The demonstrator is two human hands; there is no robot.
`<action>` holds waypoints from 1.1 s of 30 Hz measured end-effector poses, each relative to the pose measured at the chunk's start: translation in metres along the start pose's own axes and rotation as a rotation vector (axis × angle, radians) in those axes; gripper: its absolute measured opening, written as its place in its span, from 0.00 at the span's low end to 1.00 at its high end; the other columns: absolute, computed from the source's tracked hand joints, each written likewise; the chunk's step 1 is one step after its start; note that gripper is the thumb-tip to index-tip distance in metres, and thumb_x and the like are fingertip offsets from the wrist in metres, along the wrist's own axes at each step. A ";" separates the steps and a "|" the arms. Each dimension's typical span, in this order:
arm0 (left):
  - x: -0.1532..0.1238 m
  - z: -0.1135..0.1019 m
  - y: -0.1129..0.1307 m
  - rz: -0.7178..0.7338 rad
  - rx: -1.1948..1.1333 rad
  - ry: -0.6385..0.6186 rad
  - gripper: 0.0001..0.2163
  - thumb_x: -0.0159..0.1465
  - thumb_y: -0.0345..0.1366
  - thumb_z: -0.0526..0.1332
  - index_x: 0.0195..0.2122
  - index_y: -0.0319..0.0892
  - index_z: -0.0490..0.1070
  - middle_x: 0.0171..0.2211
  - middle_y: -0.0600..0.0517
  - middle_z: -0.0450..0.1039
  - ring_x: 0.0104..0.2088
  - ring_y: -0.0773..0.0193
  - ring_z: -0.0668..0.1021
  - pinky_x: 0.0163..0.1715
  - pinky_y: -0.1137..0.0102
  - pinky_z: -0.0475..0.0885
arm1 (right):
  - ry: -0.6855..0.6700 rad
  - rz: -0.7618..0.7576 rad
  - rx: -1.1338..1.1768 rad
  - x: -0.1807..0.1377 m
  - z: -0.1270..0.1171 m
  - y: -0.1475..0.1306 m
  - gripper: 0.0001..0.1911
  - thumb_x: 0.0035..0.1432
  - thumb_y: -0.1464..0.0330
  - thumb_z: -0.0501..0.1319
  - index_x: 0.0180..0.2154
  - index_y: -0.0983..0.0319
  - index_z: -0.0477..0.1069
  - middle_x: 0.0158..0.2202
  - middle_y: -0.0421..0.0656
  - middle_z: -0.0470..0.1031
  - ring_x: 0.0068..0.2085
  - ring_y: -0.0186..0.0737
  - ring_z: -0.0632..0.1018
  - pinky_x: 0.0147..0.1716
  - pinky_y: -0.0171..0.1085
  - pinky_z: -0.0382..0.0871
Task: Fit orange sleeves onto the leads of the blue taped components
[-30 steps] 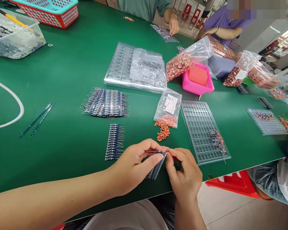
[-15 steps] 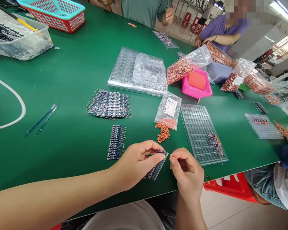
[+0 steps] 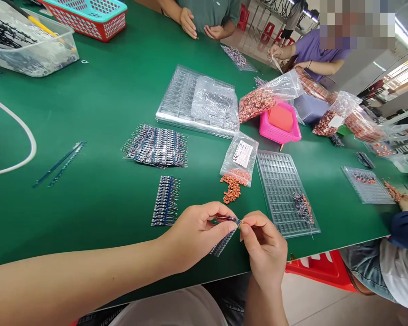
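Between thumb and fingers, my left hand (image 3: 199, 233) grips a panel of small blue circuit boards (image 3: 221, 244) with thin wire leads on one side. The fingertips of my right hand (image 3: 265, 246) are pinched together at the panel's upper right corner; whatever they hold is too small to name. Just beyond my hands lies a heap of small orange ring-like parts (image 3: 231, 190), spilling from a labelled zip bag (image 3: 240, 158). Another circuit board panel (image 3: 165, 201) rests left of my left hand, and a stack of such panels (image 3: 158, 146) lies behind it.
A clear slotted tray (image 3: 280, 190) with wired parts (image 3: 303, 208) lies to the right. Further back are clear stacked trays (image 3: 180, 97), a pink basket (image 3: 279, 131) and bags of copper-coloured parts (image 3: 258, 102). Co-workers sit across and at right; a co-worker's hands (image 3: 189, 22) show at the top.
My right fingertips have closed the small gap to the panel's corner and now meet it. Across the table, a co-worker's hands have come forward over the tabletop. The view has shifted slightly.
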State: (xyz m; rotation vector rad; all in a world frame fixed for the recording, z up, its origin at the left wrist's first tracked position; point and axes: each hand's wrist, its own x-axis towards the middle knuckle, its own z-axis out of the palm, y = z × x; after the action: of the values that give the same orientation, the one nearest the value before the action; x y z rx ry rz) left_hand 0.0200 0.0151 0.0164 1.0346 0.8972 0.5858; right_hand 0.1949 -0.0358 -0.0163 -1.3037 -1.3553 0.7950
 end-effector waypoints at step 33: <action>-0.001 -0.002 0.002 0.039 0.142 -0.061 0.13 0.65 0.43 0.58 0.34 0.40 0.76 0.26 0.54 0.72 0.27 0.65 0.69 0.27 0.71 0.64 | -0.214 0.291 0.428 0.004 -0.010 0.009 0.03 0.61 0.66 0.68 0.36 0.58 0.77 0.31 0.37 0.70 0.27 0.27 0.71 0.25 0.28 0.66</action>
State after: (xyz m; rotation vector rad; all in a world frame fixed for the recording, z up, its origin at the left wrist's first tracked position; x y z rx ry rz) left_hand 0.0178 0.0159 0.0183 1.1942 0.8757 0.5260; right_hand 0.2077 -0.0328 -0.0211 -1.1049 -1.0855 1.3758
